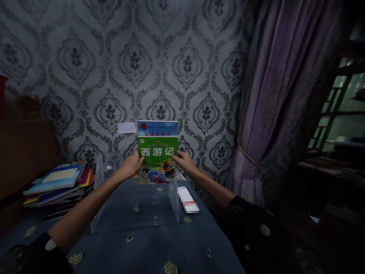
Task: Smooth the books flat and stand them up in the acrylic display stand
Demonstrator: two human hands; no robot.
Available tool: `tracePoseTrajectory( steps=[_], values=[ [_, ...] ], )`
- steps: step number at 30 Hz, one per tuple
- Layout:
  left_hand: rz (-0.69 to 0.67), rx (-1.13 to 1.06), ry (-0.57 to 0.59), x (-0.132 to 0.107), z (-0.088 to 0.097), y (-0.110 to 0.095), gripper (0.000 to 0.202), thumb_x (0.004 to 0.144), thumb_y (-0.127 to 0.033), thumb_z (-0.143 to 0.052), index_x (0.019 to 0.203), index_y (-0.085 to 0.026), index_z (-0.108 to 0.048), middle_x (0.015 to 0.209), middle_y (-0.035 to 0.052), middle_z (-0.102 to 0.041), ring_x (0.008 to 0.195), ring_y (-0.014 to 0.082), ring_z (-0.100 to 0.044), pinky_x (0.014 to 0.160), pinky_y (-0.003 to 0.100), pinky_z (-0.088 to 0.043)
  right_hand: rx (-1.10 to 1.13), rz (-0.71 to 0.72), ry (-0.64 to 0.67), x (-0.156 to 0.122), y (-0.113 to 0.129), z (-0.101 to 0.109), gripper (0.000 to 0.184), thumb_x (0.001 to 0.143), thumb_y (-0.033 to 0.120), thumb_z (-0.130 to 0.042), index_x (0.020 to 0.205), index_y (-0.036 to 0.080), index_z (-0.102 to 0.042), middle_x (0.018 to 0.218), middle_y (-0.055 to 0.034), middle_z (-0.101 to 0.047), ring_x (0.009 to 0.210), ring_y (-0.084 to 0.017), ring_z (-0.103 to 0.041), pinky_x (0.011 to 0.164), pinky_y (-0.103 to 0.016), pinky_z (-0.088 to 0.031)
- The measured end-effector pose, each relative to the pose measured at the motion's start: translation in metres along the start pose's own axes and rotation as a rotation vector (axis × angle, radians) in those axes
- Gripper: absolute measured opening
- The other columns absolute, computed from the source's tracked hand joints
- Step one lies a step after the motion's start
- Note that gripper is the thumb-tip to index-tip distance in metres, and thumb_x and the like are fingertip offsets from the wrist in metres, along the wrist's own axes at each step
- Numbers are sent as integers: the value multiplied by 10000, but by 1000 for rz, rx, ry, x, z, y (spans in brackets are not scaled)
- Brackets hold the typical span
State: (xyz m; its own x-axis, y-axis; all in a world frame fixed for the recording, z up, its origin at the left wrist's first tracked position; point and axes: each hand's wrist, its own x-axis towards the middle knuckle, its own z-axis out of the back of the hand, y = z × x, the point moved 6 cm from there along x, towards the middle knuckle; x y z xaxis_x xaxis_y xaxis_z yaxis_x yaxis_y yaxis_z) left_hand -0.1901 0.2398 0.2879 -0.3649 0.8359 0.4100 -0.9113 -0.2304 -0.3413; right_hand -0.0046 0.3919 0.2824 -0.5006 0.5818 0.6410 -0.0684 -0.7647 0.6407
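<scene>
A green picture-covered book (157, 160) with large white characters stands upright between my two hands. My left hand (134, 163) grips its left edge, and my right hand (184, 160) pinches its right edge. Behind it rises a taller blue book (158, 125), its lower part hidden by the green one. Both books are at the back right of a clear plastic rack (174, 194) on the table. Whether the green book rests on the rack or is held just above it, I cannot tell.
A stack of books and papers (59, 184) lies left of the rack. Right of it is a phone (188, 199) with a lit screen. The dark blue tablecloth (142, 251) has a leaf pattern. Patterned wall (159, 68) stands behind, with a purple curtain (253, 114) at right.
</scene>
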Motion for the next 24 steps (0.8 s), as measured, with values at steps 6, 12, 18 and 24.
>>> tracePoseTrajectory(
  steps=[6, 12, 18, 24],
  values=[
    [19, 14, 27, 0, 0, -1, 397, 987, -314, -367, 1323, -101, -367, 1128, 210, -692, 1122, 342, -669, 937, 439, -509, 10, 0, -15, -1, -1, 1, 267, 728, 361, -512, 753, 165, -691, 605, 29, -551, 606, -147, -469, 578, -251, -332],
    [15, 6, 42, -3, 3, -4, 411, 991, -306, -353, 1326, -68, -362, 1089, 228, -700, 1048, 347, -696, 906, 454, -524, 26, 2, -18, 0, -1, 0, 273, 718, 372, -508, 757, 168, -683, 583, 39, -539, 589, -141, -460, 570, -250, -336],
    [10, -34, 32, -5, 4, -6, 440, 986, -294, -385, 1355, -57, -350, 1174, 244, -667, 1114, 346, -670, 955, 456, -498, 60, -32, -18, -1, 1, 0, 255, 690, 334, -515, 788, 165, -679, 611, 21, -599, 596, -153, -505, 567, -254, -377],
    [26, -53, 35, -19, 0, 6, 479, 986, -310, -433, 1389, -69, -339, 1069, 176, -704, 1089, 307, -672, 930, 396, -496, 132, -120, -49, -12, -3, -4, 278, 699, 346, -584, 876, 159, -689, 760, -36, -702, 697, -192, -611, 639, -283, -477]
  ],
)
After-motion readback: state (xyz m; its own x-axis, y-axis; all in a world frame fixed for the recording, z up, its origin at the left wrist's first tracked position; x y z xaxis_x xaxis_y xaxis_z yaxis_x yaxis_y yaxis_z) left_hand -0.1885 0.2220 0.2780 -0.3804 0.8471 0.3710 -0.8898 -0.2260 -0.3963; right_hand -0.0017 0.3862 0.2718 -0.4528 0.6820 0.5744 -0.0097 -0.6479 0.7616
